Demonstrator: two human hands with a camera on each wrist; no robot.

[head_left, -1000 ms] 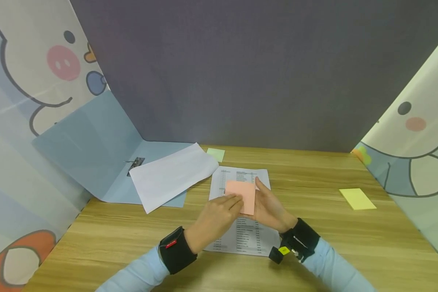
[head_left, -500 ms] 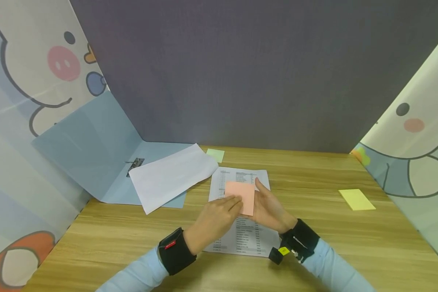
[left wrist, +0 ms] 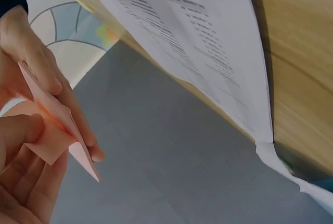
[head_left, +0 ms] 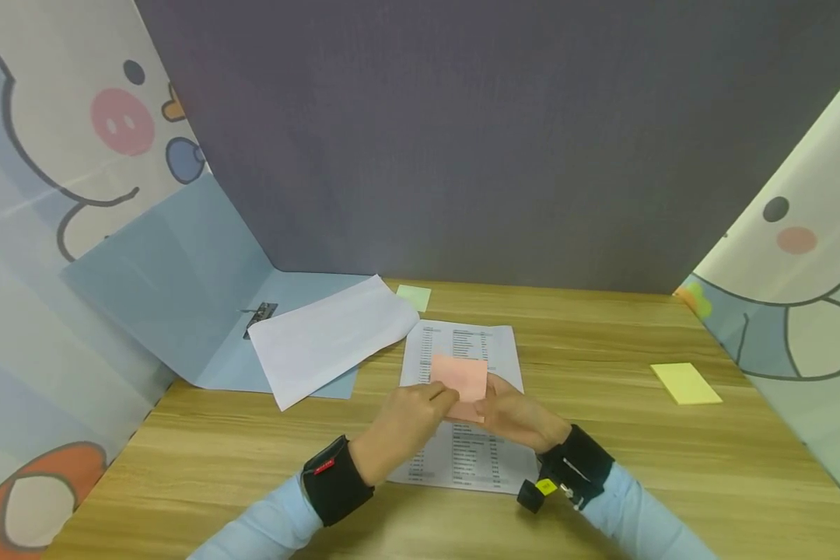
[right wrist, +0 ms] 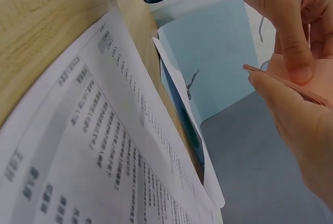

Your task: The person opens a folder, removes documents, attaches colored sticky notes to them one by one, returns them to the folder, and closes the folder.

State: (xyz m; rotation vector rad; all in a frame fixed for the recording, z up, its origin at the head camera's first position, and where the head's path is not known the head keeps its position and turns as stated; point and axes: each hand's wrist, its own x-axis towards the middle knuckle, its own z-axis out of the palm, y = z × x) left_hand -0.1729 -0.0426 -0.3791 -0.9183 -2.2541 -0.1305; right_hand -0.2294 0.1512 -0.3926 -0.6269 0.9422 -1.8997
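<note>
A pink sticky-note pad (head_left: 464,376) is held above a printed sheet (head_left: 476,459). My right hand (head_left: 521,412) grips the pad from its right side, thumb on the near part. With thumb and fingers, my left hand (head_left: 409,420) pinches a pink note (left wrist: 49,143), which bends away from the pad (left wrist: 57,110) in the left wrist view. The right wrist view shows the left thumb on the lifted note (right wrist: 317,81), close above the pad's edge.
At the left stands an open blue folder (head_left: 175,272) with a metal clip (head_left: 260,315); white paper (head_left: 332,338) lies partly over it. A pale green note (head_left: 414,297) is near the back panel (head_left: 462,140), a yellow pad (head_left: 685,383) at the right.
The left fingers, which lay flat on the pad, now pinch a note and bend it up. The right thumb has moved from the pad's upper edge down onto its near part.
</note>
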